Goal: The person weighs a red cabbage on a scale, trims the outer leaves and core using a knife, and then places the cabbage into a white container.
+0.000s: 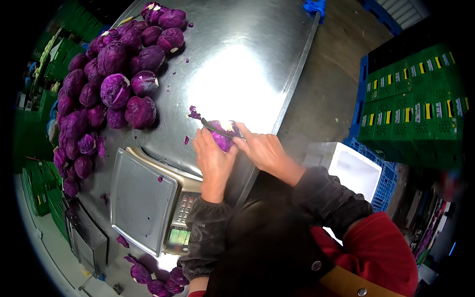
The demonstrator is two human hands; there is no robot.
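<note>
Steel table, smooth, brightly glaring. Left hand cups a glossy purple cabbage near the edge, apparently steadying it; right hand grips a thin, curved knife across it, beside its pale stem. Beyond: flat-panned scale, then heaped, waxy, rounded cabbages.

On the worktop I see the cabbage heap at far left and, nearer, the scale. One cabbage is between the left hand and the right hand. At right, crates stand beyond the box.
</note>
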